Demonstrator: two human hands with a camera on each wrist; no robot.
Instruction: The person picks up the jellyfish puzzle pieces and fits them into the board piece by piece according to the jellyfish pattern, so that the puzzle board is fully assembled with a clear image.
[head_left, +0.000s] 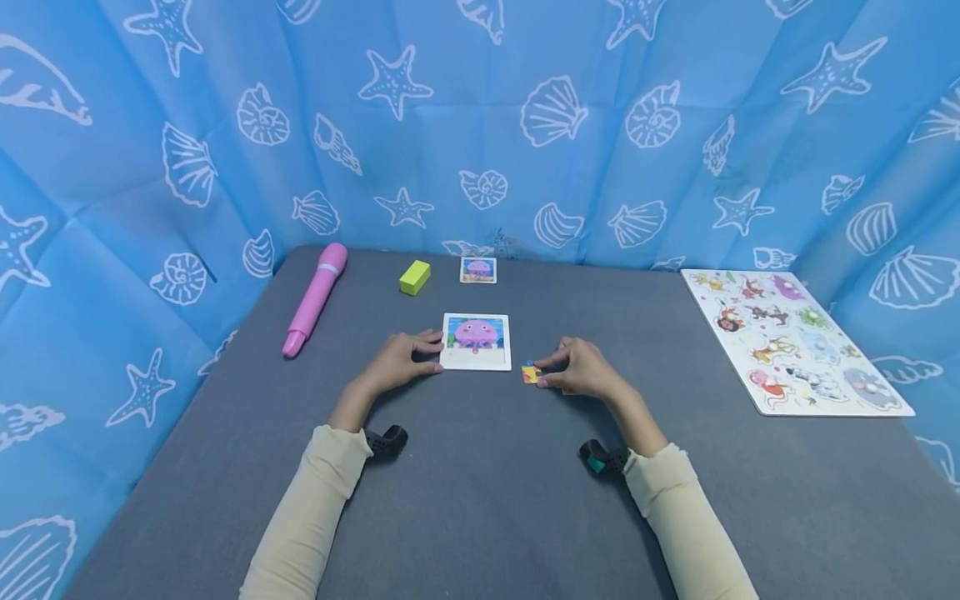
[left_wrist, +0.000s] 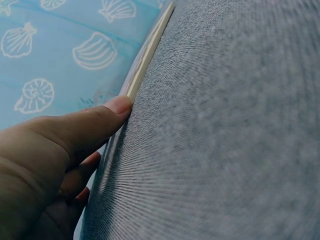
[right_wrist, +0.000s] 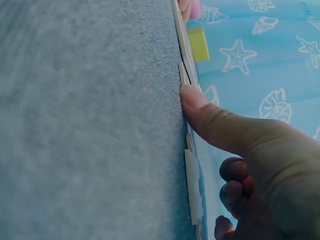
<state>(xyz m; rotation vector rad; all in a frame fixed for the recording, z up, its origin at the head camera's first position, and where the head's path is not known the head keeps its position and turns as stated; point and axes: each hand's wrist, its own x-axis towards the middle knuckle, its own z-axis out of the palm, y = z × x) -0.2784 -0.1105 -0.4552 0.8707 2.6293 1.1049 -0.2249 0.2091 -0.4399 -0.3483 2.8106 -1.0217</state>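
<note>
A small square jigsaw tray (head_left: 495, 360) with a white frame lies flat on the grey cloth, holding a picture of a pink jellyfish; a pale strip of bare base shows along its near side. My left hand (head_left: 401, 362) rests at its left edge, thumb by the near corner and fingertips further up; in the left wrist view the thumb (left_wrist: 119, 105) touches the tray's pale edge (left_wrist: 145, 60). Just right of the tray, my right hand (head_left: 588, 371) pinches a yellow and blue puzzle piece (head_left: 530, 374) between thumb and forefinger. Other thin pieces (right_wrist: 192, 185) lie beneath that hand, mostly hidden from above.
Behind the tray lie a small jellyfish picture card (head_left: 478, 270) and a yellow-green block (head_left: 415, 277). A pink toy microphone (head_left: 317, 300) is at the left. An animal puzzle board (head_left: 795, 342) lies at the right. A blue shell-print curtain (head_left: 480, 150) hangs along the table's back.
</note>
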